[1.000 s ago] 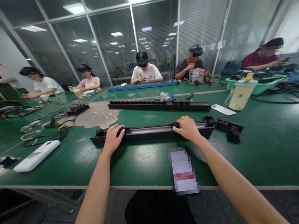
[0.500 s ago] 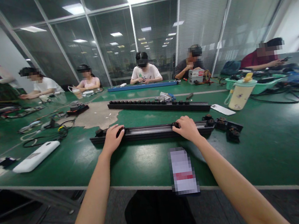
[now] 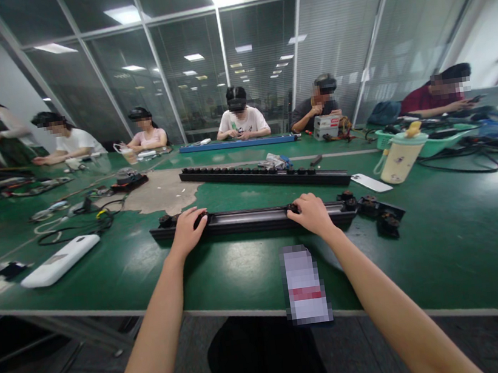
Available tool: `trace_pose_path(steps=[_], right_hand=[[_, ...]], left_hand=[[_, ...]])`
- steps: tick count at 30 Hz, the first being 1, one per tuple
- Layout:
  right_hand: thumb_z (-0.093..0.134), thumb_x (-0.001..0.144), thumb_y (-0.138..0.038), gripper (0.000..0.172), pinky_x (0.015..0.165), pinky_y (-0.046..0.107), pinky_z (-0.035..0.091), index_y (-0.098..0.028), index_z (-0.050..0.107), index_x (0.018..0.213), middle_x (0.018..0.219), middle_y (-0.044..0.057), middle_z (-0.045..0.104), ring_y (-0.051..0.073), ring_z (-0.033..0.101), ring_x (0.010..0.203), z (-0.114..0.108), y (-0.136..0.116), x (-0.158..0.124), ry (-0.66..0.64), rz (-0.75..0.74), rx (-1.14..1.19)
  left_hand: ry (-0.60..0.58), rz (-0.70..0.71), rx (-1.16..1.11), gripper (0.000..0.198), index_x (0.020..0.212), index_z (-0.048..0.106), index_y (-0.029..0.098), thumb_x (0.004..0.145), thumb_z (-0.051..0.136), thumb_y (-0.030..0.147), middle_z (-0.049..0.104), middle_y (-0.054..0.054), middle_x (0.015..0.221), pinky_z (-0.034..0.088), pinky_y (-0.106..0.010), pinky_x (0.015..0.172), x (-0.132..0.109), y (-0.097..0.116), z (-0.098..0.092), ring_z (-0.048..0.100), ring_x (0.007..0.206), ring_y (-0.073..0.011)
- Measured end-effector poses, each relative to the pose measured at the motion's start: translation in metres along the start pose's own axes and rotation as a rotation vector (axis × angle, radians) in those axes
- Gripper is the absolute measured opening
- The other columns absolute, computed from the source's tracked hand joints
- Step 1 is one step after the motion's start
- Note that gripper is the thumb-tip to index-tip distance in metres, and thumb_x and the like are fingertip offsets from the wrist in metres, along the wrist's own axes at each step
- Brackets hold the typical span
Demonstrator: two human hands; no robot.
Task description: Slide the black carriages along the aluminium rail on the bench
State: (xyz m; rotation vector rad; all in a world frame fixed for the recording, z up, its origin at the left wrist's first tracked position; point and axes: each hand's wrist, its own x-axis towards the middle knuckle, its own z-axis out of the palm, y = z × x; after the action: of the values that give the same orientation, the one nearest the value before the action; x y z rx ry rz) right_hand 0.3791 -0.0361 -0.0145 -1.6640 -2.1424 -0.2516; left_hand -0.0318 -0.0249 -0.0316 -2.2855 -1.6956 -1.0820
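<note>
A long black rail (image 3: 249,225) with a pale channel along its top lies across the table in front of me. My left hand (image 3: 188,228) is closed over its left part, round a small black block (image 3: 200,218) seated in the channel. Further right along the same rail, my right hand (image 3: 310,212) closes round another small black block (image 3: 293,209); the fingertips are partly hidden. Between the hands the channel shows bare. More black blocks (image 3: 167,220) sit at the left end, and others stand at the right end.
Loose black pieces (image 3: 388,223) lie off the rail's right end. A second black rail (image 3: 261,176) filled with blocks lies behind. Also on the table are a white phone (image 3: 371,182), a yellow cup (image 3: 402,158), a white oblong device (image 3: 60,261) and a blurred card (image 3: 306,283). People sit opposite.
My hands and the rail have stayed in place. At the far left, a standing person has shifted slightly to the right.
</note>
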Motion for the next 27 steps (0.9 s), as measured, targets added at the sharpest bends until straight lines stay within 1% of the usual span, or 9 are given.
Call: trace_pose_path(steps=[5, 13, 22, 27], right_hand=[[0.054, 0.096, -0.04, 0.031, 0.083, 0.036, 0.037, -0.016, 0.073, 0.092, 0.102, 0.014, 0.069, 0.028, 0.055, 0.102, -0.0004, -0.0009, -0.0003, 0.001, 0.006, -0.004], [0.055, 0.096, -0.038, 0.029, 0.081, 0.036, 0.037, -0.017, 0.073, 0.091, 0.104, 0.014, 0.068, 0.027, 0.054, 0.103, -0.0008, -0.0033, -0.0001, -0.007, 0.004, -0.009], [0.056, 0.096, -0.04, 0.029, 0.082, 0.036, 0.036, -0.017, 0.073, 0.091, 0.104, 0.013, 0.069, 0.027, 0.054, 0.103, -0.0005, -0.0007, -0.0002, -0.002, 0.021, -0.005], [0.055, 0.095, -0.04, 0.029, 0.082, 0.037, 0.036, -0.017, 0.073, 0.09, 0.105, 0.013, 0.07, 0.028, 0.055, 0.104, -0.0023, -0.0004, -0.0007, 0.002, 0.026, 0.007]], left_hand=[[0.002, 0.008, 0.0, 0.051, 0.123, 0.07, 0.021, 0.099, 0.04, 0.056, 0.07, -0.012, 0.132, 0.037, -0.052, 0.121, 0.0001, 0.0002, -0.0003, 0.054, 0.137, -0.03], [0.0, 0.007, 0.007, 0.05, 0.124, 0.069, 0.023, 0.1, 0.04, 0.056, 0.07, -0.011, 0.132, 0.037, -0.052, 0.12, -0.0005, -0.0002, -0.0008, 0.054, 0.137, -0.0293], [0.004, 0.016, 0.002, 0.051, 0.124, 0.07, 0.021, 0.1, 0.041, 0.055, 0.07, -0.013, 0.132, 0.037, -0.051, 0.121, -0.0006, -0.0015, -0.0003, 0.054, 0.137, -0.0296], [0.002, 0.016, 0.005, 0.05, 0.124, 0.069, 0.021, 0.1, 0.041, 0.055, 0.07, -0.012, 0.132, 0.037, -0.052, 0.121, -0.0004, -0.001, 0.0, 0.054, 0.137, -0.0294]])
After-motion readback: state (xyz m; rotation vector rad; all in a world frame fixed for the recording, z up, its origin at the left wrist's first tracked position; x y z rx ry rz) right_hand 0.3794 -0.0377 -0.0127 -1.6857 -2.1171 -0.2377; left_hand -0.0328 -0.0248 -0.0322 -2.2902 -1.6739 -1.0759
